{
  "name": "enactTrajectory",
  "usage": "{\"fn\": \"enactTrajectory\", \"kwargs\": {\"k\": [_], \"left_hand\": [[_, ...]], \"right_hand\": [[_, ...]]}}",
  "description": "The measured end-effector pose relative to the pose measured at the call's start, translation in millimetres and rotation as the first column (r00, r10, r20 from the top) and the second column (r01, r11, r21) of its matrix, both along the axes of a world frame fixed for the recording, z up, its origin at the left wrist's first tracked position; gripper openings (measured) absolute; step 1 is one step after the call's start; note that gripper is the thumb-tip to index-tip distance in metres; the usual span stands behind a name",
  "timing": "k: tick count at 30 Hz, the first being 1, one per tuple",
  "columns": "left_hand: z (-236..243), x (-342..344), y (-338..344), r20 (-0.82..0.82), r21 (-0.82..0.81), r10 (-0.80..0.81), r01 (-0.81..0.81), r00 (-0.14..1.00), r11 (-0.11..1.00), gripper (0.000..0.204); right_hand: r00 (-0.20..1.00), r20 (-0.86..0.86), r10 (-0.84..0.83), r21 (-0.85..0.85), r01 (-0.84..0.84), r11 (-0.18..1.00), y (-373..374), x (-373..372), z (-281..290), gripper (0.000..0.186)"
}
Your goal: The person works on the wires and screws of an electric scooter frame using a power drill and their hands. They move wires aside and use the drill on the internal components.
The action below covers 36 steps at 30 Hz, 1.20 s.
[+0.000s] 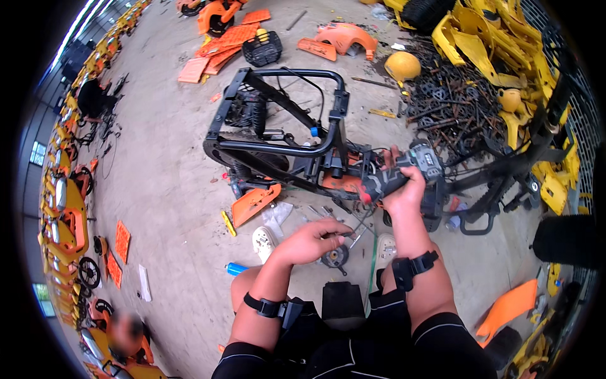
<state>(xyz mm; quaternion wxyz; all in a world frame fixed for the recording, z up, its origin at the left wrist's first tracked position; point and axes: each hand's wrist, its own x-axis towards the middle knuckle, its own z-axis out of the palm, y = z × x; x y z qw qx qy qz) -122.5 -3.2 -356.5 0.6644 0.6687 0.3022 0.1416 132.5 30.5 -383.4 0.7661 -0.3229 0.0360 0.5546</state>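
Note:
My right hand (pixel 409 192) is wrapped round a black and grey cordless power tool (pixel 386 183) with a red patch at one end. That tool is over the middle of a stripped black e-bike frame (pixel 271 148), which lies in front of me. My left hand (pixel 310 242) is nearer to me, with thumb and fingers pinched together. What sits between those fingertips is too small to make out. Just below them, a round dark metal part (pixel 334 256) with a lever lies on the floor. An orange panel (pixel 254 204) leans by the frame's near side.
A heap of rusty metal parts (pixel 451 107) and piled yellow body panels (pixel 486 44) are at the far right. Orange panels (pixel 230 39) and a black basket (pixel 262 49) lie beyond the frame. Scooters line the left wall; a person (pixel 125 331) is at lower left. A black seat (pixel 344 302) is between my legs.

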Motion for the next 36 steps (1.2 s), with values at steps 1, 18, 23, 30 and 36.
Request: {"fn": "enactTrajectory", "kwargs": {"k": [1, 18, 23, 30, 36], "left_hand": [[-1, -2, -1, 0.031, -0.007, -0.030, 0.031, 0.999, 1.000, 0.022], [32, -24, -9, 0.434, -0.143, -0.223, 0.311, 0.873, 0.939, 0.018], [21, -35, -3, 0.671, -0.149, -0.109, 0.278, 0.733, 0.949, 0.020], [18, -50, -2, 0.868, -0.384, 0.354, 0.018, 0.348, 0.923, 0.009], [22, -65, 5, 0.830, -0.428, 0.445, -0.128, 0.336, 0.895, 0.019]], "right_hand": [[1.000, -0.011, 0.013, 0.018, -0.013, 1.000, -3, 2, 0, 0.061], [0.974, 0.029, 0.225, 0.095, -0.226, 0.969, -19, -22, -2, 0.061], [0.953, -0.025, 0.302, 0.087, -0.299, 0.950, -26, -39, 7, 0.067], [0.954, -0.011, 0.299, 0.042, -0.299, 0.953, -26, -42, -3, 0.064], [0.932, -0.048, 0.359, -0.030, -0.361, 0.932, -25, -44, -6, 0.058]]}}
